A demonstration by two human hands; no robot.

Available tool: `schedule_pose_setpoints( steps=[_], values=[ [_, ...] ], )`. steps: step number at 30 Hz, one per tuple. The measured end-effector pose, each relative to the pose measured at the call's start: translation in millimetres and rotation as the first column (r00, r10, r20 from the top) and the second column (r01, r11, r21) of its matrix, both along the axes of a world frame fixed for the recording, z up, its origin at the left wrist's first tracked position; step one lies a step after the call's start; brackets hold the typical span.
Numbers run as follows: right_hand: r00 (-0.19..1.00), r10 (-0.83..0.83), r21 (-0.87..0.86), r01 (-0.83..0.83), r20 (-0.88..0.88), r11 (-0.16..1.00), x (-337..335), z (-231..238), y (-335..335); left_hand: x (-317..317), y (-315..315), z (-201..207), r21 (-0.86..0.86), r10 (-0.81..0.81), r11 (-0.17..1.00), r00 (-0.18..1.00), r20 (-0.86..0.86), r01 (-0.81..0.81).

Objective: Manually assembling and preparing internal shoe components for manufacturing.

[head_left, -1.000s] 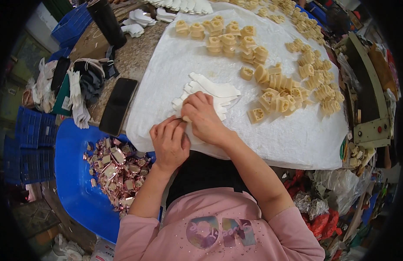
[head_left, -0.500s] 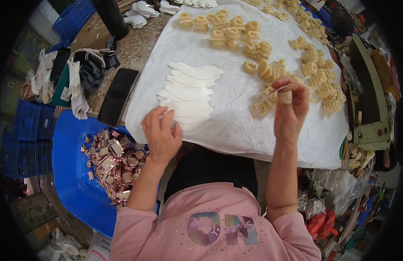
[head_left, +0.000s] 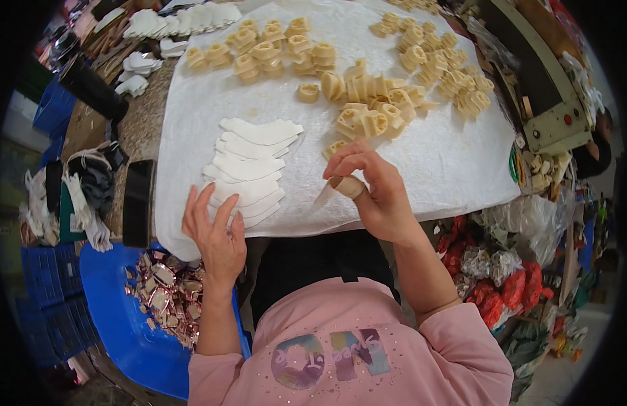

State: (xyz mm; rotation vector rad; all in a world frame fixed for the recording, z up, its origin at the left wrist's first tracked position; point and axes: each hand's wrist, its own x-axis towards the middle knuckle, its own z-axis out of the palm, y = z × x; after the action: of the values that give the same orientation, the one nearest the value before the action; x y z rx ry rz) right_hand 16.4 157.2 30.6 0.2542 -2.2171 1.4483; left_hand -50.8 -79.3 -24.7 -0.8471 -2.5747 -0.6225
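My left hand [head_left: 215, 230] lies at the near end of a row of overlapping white curved cut-outs [head_left: 249, 169], its fingers spread and the fingertips on or just over the nearest ones. Right of them my right hand [head_left: 378, 193] is closed in a pinch above the white cloth [head_left: 313, 152]. A thin, pale, see-through strip [head_left: 321, 198] sticks out from its fingers, smeared by motion, so its kind is unclear. The right thumb wears a beige wrap [head_left: 347, 187]. Beyond that hand lies a heap of cream-coloured hollow moulded pieces [head_left: 374, 120].
More cream pieces [head_left: 259, 51] stand in clusters at the far side. On the left are a black phone [head_left: 139, 203], a dark cylinder [head_left: 93, 88] and gloves [head_left: 87, 210]. A blue tub [head_left: 100, 291] of shiny pinkish parts sits below. A greenish machine [head_left: 560, 132] stands right.
My right hand has come left and nearer, from the cream pieces towards the white cut-outs, with the strip. My left hand stays by the cut-outs, fingers spread wider. The whole view has shifted.
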Motion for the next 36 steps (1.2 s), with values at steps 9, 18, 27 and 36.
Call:
schedule_pose_setpoints(
  steps=[9, 18, 27, 36],
  values=[
    [0.989, 0.149, 0.089, -0.149, 0.002, 0.985, 3, -5, -17, 29, 59, 7, 0.474, -0.546, 0.802, 0.767, 0.336, 0.364],
    [0.879, -0.438, 0.673, 0.440, -0.189, 0.595, -10, -68, 19, 29, 69, -3, 0.798, -0.683, 0.560, 0.422, 0.596, -0.221],
    [0.876, -0.478, 0.534, 0.436, -0.067, 0.725, 13, -54, 24, 32, 70, 1, 0.808, -0.796, 0.368, 0.294, 0.530, -0.459],
    [0.871, -0.490, 0.579, 0.379, 0.042, 0.722, 34, -52, 32, 34, 73, 9, 0.809, -0.830, 0.311, 0.271, 0.487, -0.499]
  ],
)
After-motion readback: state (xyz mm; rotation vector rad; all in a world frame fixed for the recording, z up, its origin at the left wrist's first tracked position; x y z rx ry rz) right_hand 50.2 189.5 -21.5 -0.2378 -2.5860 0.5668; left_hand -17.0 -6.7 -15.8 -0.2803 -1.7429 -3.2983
